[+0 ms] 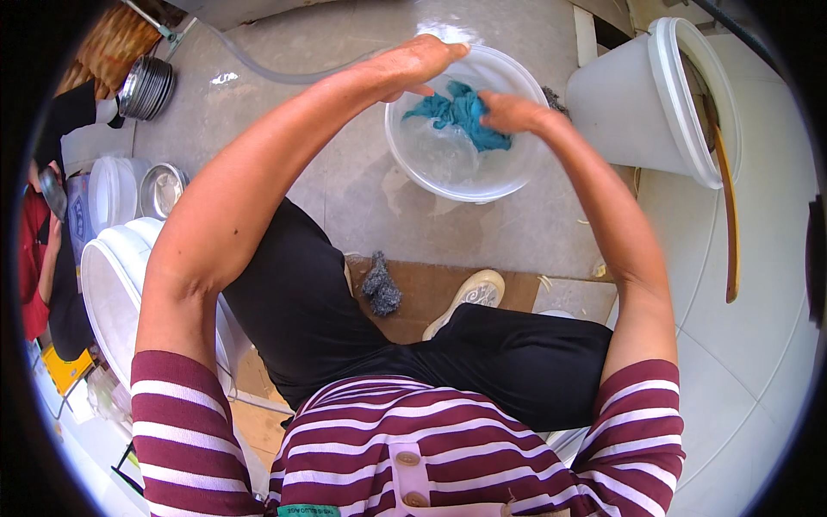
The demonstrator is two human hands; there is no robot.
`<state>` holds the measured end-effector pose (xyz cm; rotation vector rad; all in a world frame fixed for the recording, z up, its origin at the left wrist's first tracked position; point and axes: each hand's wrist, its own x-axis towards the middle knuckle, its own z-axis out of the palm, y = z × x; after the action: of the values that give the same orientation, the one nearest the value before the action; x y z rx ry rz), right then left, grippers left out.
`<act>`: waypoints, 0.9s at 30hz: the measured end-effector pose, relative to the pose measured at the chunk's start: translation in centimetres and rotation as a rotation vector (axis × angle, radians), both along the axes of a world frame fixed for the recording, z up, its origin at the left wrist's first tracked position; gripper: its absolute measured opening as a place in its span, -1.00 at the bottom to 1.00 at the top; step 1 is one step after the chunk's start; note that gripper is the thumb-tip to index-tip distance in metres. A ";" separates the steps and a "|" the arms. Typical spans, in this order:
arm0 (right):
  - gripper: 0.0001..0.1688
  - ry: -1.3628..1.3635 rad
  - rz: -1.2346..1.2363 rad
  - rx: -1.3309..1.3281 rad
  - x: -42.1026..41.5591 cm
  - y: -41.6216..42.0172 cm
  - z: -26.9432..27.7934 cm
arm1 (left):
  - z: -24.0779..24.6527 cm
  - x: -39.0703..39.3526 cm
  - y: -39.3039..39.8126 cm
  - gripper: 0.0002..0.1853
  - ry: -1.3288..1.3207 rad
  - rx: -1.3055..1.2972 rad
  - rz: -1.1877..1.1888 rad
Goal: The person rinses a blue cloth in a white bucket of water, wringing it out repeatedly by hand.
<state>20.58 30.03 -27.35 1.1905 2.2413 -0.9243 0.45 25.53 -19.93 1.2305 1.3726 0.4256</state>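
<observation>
My left hand (426, 61) is at the upper left rim of a translucent white plastic bucket (420, 171), seemingly gripping it. Some of its fingers are hidden behind the hand. Inside the bucket, my right hand (510, 111) grips a wet teal cloth (459, 113), its fingertips pressed into the folds. Part of the cloth lies bunched in shallow, cloudy water (439, 158). The bucket stands on the wet grey floor in front of my spread knees.
A large white bucket (614, 103) with a wooden-handled tool (729, 226) stands at right. Steel wool (381, 284) lies between my feet. A clear hose (278, 76) crosses the floor. Metal bowls (147, 87), white tubs (113, 194) and another person holding a dark object (53, 194) are at left.
</observation>
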 end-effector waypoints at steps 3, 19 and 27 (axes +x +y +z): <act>-0.34 -0.198 0.092 0.099 -1.8 -3.7 -4.1 | -0.6 -0.7 -0.1 -0.15 0.097 -0.074 -0.045; -0.56 0.500 0.042 -0.079 -2.0 -0.7 15.6 | -1.6 -1.5 -0.7 -0.07 -0.247 -0.348 0.026; -0.68 1.322 -0.287 -0.616 -1.0 -0.1 19.6 | -0.1 -0.7 -0.1 -0.03 -0.848 -0.483 0.132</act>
<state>19.55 29.92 -7.75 0.6028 2.1764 -2.8625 -0.25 25.48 -19.99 0.4556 0.7456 0.5786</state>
